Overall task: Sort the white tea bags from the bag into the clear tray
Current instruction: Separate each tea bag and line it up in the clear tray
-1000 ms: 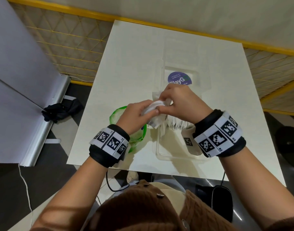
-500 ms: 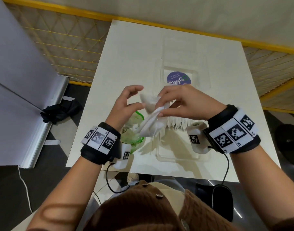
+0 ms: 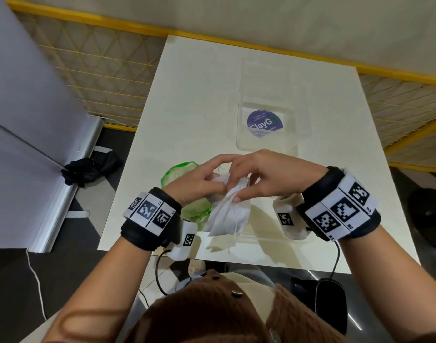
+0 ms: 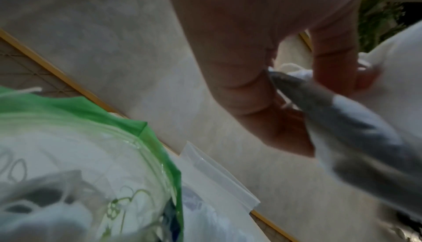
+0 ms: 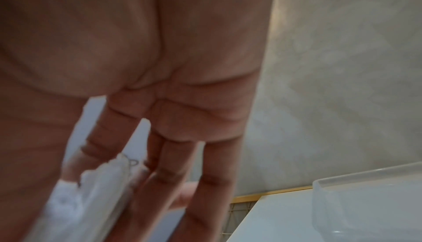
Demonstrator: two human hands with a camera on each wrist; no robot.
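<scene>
Both hands work one clump of white tea bags above the near table edge, at 6 o'clock from the clear tray. Left hand pinches the top of the clump; right hand pinches it from the 3 o'clock side, thumb on the paper. The bags hang together, thin strings trailing. The green-rimmed bag sits at 9 o'clock from the clump, under the left wrist. Judgement: separating step. Peel one bag off at its top edge, keep the strings untangled, pull gently to avoid tearing paper, then carry toward 12 o'clock into the tray.
</scene>
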